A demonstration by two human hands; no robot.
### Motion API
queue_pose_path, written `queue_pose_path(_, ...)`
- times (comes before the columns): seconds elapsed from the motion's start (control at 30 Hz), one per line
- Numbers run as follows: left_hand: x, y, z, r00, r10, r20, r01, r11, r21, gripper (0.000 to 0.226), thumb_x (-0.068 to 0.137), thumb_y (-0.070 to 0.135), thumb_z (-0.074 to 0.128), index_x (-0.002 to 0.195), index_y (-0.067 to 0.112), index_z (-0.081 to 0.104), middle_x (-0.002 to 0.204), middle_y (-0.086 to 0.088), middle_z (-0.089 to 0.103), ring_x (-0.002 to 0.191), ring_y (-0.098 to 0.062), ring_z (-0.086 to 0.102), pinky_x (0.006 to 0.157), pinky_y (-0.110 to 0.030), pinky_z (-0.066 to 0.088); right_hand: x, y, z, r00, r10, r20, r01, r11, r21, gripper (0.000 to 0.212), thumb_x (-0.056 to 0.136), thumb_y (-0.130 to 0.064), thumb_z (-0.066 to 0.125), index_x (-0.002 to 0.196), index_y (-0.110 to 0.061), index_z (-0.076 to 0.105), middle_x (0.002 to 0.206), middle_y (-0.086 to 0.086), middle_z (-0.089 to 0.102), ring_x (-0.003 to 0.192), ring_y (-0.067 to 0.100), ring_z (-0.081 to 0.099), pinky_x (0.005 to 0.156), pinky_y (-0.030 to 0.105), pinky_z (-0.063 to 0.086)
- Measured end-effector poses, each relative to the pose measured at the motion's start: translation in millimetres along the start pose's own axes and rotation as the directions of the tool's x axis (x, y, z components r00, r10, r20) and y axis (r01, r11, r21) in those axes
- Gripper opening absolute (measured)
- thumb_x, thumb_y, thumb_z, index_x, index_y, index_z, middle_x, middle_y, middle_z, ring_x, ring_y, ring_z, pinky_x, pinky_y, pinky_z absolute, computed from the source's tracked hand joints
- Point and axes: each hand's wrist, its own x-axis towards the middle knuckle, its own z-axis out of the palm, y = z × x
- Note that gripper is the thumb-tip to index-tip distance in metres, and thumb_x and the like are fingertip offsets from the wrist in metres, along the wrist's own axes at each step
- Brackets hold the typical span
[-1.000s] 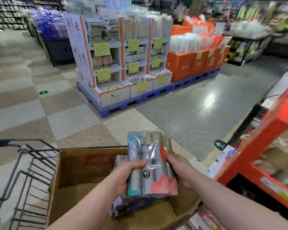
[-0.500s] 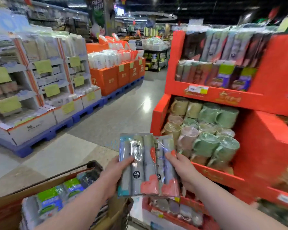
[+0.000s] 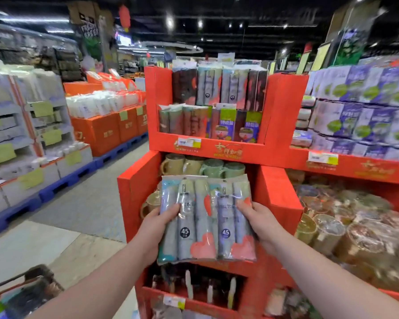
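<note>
Packs (image 3: 206,221) of rolls upright between both hands, left hand (image 3: 158,223) and right hand (image 3: 260,223) gripping.

Pastel mugs (image 3: 213,166) in red display stand (image 3: 134,196)

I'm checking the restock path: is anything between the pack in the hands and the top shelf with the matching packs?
Nothing visible hangs between the pack, held by the left hand and right hand, and the top shelf. That shelf looks full of matching packs.

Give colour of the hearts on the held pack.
Coral pink hearts low on the pack; head view shows them best.
</note>
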Motion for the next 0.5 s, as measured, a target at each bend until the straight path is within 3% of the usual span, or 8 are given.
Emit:
queue_pose_path(0.07,5.7,8.2,12.3,1.0,0.009,-0.011,-0.009,1.0,0.007,0.025,0.088,0.026,0.066,0.109,0.012,0.064,0.093,-0.014,0.074,0.08,-0.032,0.07,0.066,-0.039,0.056,9.3,-8.6,-7.6,1.0,-0.01,0.001,0.01,1.0,0.0,0.024,0.092,-0.031,0.06,0.095,-0.008,0.064,0.095,0.009,0.071,0.08,0.015,0.062,0.07,0.026,0.05)
queue_pose_path(0.1,9.7,12.9,17.0,1.0,0.019,-0.014,-0.018,1.0,0.012,0.024,0.089,0.026,0.066,0.109,0.012,0.065,0.091,-0.013,0.074,0.078,-0.031,0.07,0.064,-0.038,0.056,17.8,-9.7,-10.7,1.0,-0.022,-0.007,0.022,1.0,-0.006,0.017,0.094,-0.027,0.058,0.093,-0.011,0.062,0.094,0.007,0.069,0.08,0.014,0.06,0.068,0.026,0.049)
queue_pose_path(0.23,33.4,32.5,30.0,0.998,0.064,0.004,-0.064,0.997,0.034,0.024,0.09,0.025,0.065,0.108,0.009,0.065,0.087,-0.012,0.074,0.071,-0.027,0.071,0.057,-0.034,0.056,50.0,-17.8,-17.5,0.997,-0.061,-0.036,0.06,0.998,-0.023,0.031,0.094,-0.03,0.059,0.102,0.0,0.059,0.104,0.02,0.067,0.085,0.02,0.058,0.073,0.032,0.046)
queue_pose_path(0.5,117.5,74.0,41.6,0.99,0.126,0.069,-0.128,0.992,0.014,0.027,0.09,0.023,0.064,0.111,0.006,0.064,0.098,-0.018,0.073,0.081,-0.033,0.069,0.068,-0.038,0.056,124.2,-66.1,-17.5,0.969,-0.188,-0.159,0.179,0.981,-0.073,0.021,0.095,-0.024,0.058,0.098,-0.003,0.06,0.086,0.008,0.063,0.076,0.018,0.056,0.058,0.024,0.044)
